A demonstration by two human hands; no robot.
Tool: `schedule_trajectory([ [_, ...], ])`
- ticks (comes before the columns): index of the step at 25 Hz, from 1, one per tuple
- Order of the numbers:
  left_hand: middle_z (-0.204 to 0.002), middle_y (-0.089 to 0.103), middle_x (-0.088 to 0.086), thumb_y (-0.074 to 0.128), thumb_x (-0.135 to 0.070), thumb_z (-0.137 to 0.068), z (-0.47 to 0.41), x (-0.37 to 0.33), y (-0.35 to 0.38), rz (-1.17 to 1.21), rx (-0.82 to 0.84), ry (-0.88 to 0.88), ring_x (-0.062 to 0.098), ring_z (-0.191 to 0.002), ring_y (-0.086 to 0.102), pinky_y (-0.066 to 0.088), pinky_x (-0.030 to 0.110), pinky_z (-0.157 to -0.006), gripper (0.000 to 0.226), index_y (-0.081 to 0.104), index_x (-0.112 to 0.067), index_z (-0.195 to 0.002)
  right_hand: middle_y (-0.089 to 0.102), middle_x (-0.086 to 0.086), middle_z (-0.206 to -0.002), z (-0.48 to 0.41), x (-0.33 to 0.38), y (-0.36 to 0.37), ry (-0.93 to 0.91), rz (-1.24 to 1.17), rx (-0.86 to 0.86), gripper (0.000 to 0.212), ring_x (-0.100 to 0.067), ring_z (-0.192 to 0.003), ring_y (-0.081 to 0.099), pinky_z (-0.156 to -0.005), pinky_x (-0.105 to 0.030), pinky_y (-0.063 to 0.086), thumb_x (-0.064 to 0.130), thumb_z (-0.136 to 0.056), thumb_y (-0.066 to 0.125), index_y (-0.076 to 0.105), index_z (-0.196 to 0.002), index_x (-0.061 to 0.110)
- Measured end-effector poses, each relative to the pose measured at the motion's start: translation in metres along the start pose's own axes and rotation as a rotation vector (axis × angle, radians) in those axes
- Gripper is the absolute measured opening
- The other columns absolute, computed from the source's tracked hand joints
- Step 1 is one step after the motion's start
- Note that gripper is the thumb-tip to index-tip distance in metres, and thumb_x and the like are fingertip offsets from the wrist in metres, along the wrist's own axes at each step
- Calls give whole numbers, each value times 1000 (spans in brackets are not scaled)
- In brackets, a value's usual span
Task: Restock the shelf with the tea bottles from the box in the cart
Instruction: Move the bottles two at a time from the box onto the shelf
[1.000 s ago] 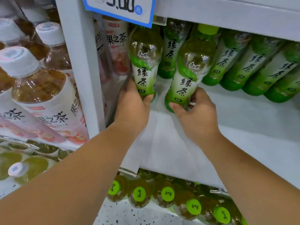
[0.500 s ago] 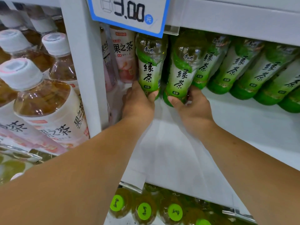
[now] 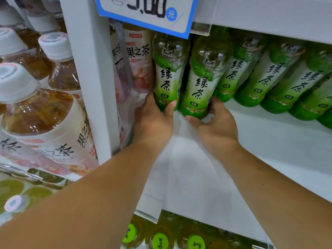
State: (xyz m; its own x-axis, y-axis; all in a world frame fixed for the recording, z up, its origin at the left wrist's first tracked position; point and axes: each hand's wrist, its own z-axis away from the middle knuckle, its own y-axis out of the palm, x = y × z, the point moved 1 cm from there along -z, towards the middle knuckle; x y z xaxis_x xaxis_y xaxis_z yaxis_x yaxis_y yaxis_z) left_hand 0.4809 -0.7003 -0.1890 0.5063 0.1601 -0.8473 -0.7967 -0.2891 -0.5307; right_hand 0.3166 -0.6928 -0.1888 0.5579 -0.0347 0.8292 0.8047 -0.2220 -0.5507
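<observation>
Now gripping the left green tea bottle (image 3: 168,74) low at its base with the left hand (image 3: 152,121), thumb and fingers curled round it; likewise gripping the right green tea bottle (image 3: 203,81) with the right hand (image 3: 213,126). Pushed further back on the white shelf (image 3: 269,141) than a second ago, closer together, just beside the row of green bottles (image 3: 269,78).

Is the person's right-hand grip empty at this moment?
No, the right-hand grip holds the base of a green tea bottle on the shelf.
</observation>
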Motion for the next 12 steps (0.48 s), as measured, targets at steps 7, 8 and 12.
schedule_trajectory([
  [7, -123, 67, -6, 54, -60, -93, 0, -3, 1, -68, -20, 30, 28, -119, 58, 51, 48, -99, 47, 50, -38, -134, 64, 9, -116, 2, 0, 0, -3, 26, 27, 58, -11, -109, 60, -93, -33, 51, 46, -79, 78, 52, -130, 44],
  [8, -125, 67, -6, 54, -60, -92, 0, -3, 1, -68, -20, 31, 28, -120, 58, 50, 48, -100, 48, 50, -37, -135, 64, 9, -117, 2, 1, 0, -4, 27, 27, 58, -12, -109, 60, -94, -34, 51, 46, -78, 77, 51, -131, 44],
  [12, -131, 64, -6, 58, -60, -89, 0, -2, 1, -32, -20, 22, 26, -125, 56, 49, 48, -103, 57, 47, -34, -138, 64, 9, -116, 3, 2, -1, -13, 30, 23, 57, -12, -110, 60, -93, -33, 51, 44, -78, 78, 52, -129, 41],
])
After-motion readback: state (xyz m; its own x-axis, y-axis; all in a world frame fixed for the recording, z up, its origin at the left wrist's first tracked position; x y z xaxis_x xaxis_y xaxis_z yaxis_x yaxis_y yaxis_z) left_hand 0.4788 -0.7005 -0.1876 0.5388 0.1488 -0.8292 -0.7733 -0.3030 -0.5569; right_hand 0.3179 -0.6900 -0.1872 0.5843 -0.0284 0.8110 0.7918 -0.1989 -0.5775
